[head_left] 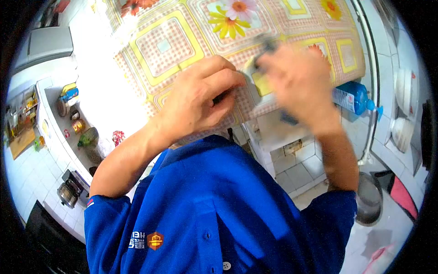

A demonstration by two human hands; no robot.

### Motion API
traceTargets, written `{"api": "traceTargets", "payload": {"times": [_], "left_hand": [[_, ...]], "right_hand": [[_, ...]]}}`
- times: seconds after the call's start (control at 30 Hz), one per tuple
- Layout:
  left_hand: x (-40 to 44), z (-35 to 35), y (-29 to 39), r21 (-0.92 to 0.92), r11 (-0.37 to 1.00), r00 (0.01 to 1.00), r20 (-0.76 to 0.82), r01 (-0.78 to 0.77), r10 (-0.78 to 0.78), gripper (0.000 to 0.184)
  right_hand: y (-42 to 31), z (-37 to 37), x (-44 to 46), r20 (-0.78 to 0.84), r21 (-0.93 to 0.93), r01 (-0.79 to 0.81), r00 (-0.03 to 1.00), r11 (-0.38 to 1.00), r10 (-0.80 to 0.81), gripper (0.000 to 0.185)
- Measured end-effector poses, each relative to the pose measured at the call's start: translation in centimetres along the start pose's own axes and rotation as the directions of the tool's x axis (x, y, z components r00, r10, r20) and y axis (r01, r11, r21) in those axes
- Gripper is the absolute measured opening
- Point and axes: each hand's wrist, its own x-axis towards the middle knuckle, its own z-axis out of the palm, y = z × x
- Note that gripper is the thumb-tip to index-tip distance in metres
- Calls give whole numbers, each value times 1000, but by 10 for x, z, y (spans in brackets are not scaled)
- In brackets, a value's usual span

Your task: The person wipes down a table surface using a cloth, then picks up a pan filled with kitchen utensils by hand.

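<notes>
My left hand (200, 98) is closed just over the near edge of the tablecloth (163, 45), fingers curled together. A dark patch shows between its thumb and fingers, too small to name. My right hand (299, 84), smeared by motion, is to the right above the same edge. Its fingers are wrapped round a dark, blurred object (267, 44) that sticks out at the far side; its kind cannot be made out. A dark blue shape (288, 118) shows below the right hand, also blurred. The two hands are apart.
A blue pump bottle (353, 98) lies on its side at the table's right. A metal basin (368, 198) is at lower right, with white dishes (402, 134) further right. Shelves with jars and a green bottle (88, 137) stand at left, near a metal pot (68, 194).
</notes>
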Motion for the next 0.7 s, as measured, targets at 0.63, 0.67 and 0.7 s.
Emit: {"api": "traceTargets", "payload": {"times": [0.63, 0.67, 0.7], "left_hand": [[-1, -3, 15, -2, 994, 994, -25, 108, -108, 13], [1, -4, 17, 25, 992, 992, -30, 125, -124, 13], [2, -5, 18, 49, 989, 990, -35, 138, -136, 13]], "right_hand": [[81, -30, -33, -124, 41, -605, 787, 795, 605, 24], [56, -14, -28, -157, 141, -431, 879, 891, 450, 20], [31, 2, -23, -184, 231, -235, 942, 944, 280, 18]]}}
